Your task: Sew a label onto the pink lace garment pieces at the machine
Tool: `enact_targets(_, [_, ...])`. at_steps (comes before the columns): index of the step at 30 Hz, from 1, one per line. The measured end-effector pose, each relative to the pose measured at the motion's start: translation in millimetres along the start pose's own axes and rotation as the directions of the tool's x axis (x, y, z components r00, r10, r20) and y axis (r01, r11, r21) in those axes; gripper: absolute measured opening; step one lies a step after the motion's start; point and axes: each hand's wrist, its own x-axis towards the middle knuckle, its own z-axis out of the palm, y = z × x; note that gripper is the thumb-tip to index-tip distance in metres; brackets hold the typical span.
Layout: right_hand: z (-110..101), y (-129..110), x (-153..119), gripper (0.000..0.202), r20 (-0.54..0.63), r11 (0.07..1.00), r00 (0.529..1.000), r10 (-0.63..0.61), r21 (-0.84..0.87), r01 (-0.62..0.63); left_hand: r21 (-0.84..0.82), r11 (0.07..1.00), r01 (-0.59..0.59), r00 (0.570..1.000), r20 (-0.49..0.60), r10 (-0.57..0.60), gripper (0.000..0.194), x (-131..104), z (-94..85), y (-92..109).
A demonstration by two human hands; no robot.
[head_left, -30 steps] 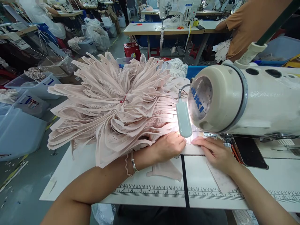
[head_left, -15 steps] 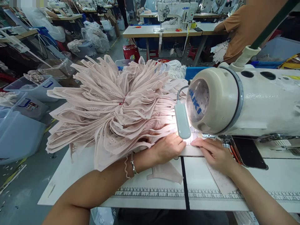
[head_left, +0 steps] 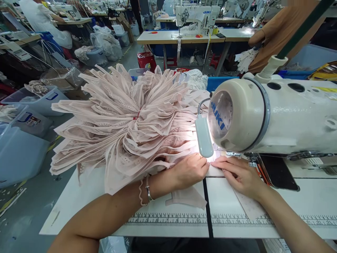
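My left hand [head_left: 190, 169] lies flat on a pale pink fabric piece [head_left: 189, 197] on the white sewing table [head_left: 79, 203], fingertips close under the small lamp [head_left: 203, 137]. My right hand [head_left: 240, 174] presses the same fabric just right of it, fingers pointing toward the needle area, which the head of the white sewing machine [head_left: 265, 116] hides. A big fanned bundle of pink lace-edged fabric pieces [head_left: 126, 119] rests on the table behind my left wrist.
A black phone [head_left: 279, 172] lies on the machine bed to the right. Ruler markings [head_left: 184, 219] run along the table's front edge. Blue plastic bins [head_left: 21, 147] stand on the floor at left. A person in a brown top [head_left: 276, 31] stands behind the machine.
My hands have drawn slightly closer together under the lamp. The view has shifted a little; nothing else moved.
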Motion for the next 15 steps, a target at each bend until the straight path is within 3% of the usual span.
enact_targets(6, [-4,-6,3,0.036,0.054,0.996,0.995,-0.088,-0.024,0.089,-0.119,0.985,0.124,0.991,0.062,-0.117,0.022,-3,-11.0,-2])
enact_targets(9, [-1,-4,1,0.037,0.028,0.991,0.993,-0.117,-0.069,0.119,-0.126,0.983,0.131,0.988,0.102,-0.118,0.022,-3,-13.3,-3])
enact_targets(15, [8,3,-6,0.046,-0.002,0.979,0.998,-0.06,-0.196,0.059,-0.171,0.974,0.145,0.985,0.122,-0.125,0.023,0,-13.1,-7])
